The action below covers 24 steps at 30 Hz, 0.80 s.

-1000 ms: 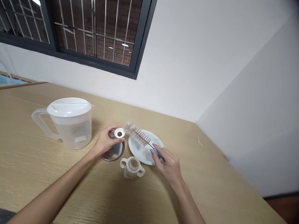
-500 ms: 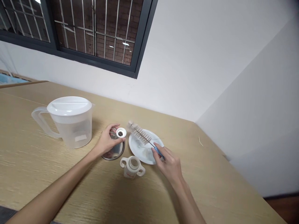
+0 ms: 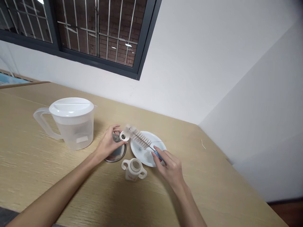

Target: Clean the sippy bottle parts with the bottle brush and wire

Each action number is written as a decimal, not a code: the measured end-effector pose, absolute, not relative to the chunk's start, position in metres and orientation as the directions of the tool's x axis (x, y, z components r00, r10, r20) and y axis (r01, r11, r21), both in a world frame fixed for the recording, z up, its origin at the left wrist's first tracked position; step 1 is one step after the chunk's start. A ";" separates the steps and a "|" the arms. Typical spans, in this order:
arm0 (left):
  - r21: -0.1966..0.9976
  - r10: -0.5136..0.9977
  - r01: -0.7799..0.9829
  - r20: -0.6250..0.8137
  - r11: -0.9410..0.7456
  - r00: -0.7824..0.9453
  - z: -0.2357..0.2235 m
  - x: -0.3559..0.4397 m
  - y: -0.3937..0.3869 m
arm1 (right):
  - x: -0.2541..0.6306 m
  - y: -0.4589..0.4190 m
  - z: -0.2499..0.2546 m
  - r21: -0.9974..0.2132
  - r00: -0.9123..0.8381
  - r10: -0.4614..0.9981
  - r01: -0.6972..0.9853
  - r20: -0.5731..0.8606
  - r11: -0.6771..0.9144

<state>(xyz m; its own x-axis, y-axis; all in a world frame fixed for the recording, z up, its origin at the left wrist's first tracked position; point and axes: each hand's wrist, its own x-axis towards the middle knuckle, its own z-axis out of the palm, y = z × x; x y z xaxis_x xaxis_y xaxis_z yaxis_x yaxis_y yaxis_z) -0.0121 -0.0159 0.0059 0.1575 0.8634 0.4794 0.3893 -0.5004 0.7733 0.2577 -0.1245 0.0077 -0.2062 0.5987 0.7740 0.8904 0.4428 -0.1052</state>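
Observation:
My left hand (image 3: 107, 142) is closed on a white bottle collar (image 3: 124, 136), a small ring tilted so that its opening faces the brush. My right hand (image 3: 169, 167) grips the blue handle of a bottle brush (image 3: 142, 139). The pale bristle tip is right at the collar's opening; whether it touches is unclear. Below the brush lies a white plate (image 3: 134, 153), partly covered by it. A round metal lid or dish (image 3: 118, 155) shows under my left hand. Nearer to me stands a two-handled baby bottle (image 3: 133, 172), upright with its mouth uncovered.
A translucent lidded jug (image 3: 75, 129) stands to the left, its handle pointing left. Wooden table surface (image 3: 94, 195) runs back to a white wall (image 3: 175, 78) below a barred window (image 3: 99, 31). A thin pale strip (image 3: 203, 144) lies on the right side.
The brush has moved slightly left, bringing its tip to the collar. My left hand has tilted the collar toward the brush. The bottle, plate and jug stay put.

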 end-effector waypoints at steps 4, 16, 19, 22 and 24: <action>0.754 0.862 0.434 0.491 -0.494 0.127 0.003 -0.012 -0.017 | 0.256 -0.125 0.005 -0.049 -0.277 0.642 0.896 0.715 0.442; 0.727 0.855 0.471 0.502 -0.499 0.130 0.004 -0.014 -0.014 | 0.263 -0.124 0.011 -0.108 -0.115 0.595 0.939 0.796 0.326; 0.647 0.795 0.490 0.578 -0.584 0.185 0.006 -0.014 -0.015 | 0.264 -0.124 0.010 -0.116 -0.109 0.591 0.937 0.799 0.329; 0.577 0.740 0.489 0.621 -0.654 0.258 0.009 -0.014 -0.017 | 0.265 -0.123 0.009 -0.121 -0.103 0.590 0.937 0.801 0.327; 0.572 0.735 0.484 0.622 -0.662 0.270 0.010 -0.014 -0.018 | 0.265 -0.123 0.008 -0.122 -0.102 0.588 0.937 0.802 0.328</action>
